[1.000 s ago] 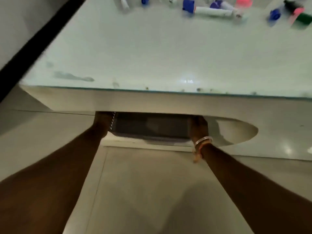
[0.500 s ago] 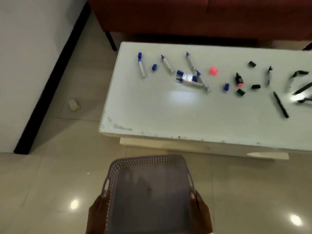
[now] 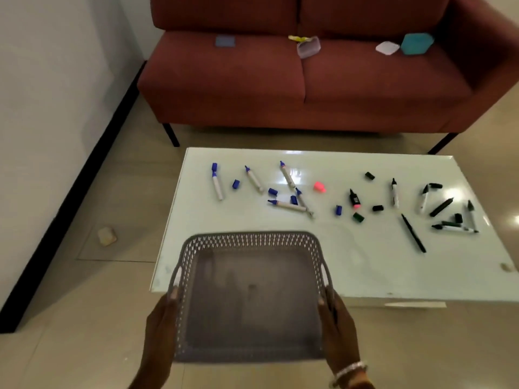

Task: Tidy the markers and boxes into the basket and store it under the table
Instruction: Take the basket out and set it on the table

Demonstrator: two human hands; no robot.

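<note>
A person holds an empty grey basket [image 3: 248,299] by its two side walls, the left hand [image 3: 160,329] and the right hand [image 3: 338,329] each closed around a side just below the handle slots, thumbs over the rim. The basket's far edge overlaps the near left corner of the white table [image 3: 351,265]; whether it touches the tabletop cannot be told. The near half of the table is bare, with open room to the right of the basket up to a thin black pen [image 3: 413,233]. Across the far half lie loose blue-capped markers [image 3: 254,178] and their blue caps [image 3: 236,184] on the left, a pink cap [image 3: 319,187] in the middle, and black markers [image 3: 441,206] bunched close to the right edge. Open tiled floor [image 3: 106,318] runs between the table's left edge and the wall [image 3: 42,108], with one small pale object [image 3: 106,236] on it (too blurred to identify). Behind the table, across a strip of floor, stands a red sofa [image 3: 309,80] carrying a blue box [image 3: 225,41], a clear box [image 3: 308,48], a white lid [image 3: 387,48] and a teal box [image 3: 416,44]. Both forearms are cut off by the bottom of the frame, a bracelet [image 3: 348,373] showing on the right wrist
</note>
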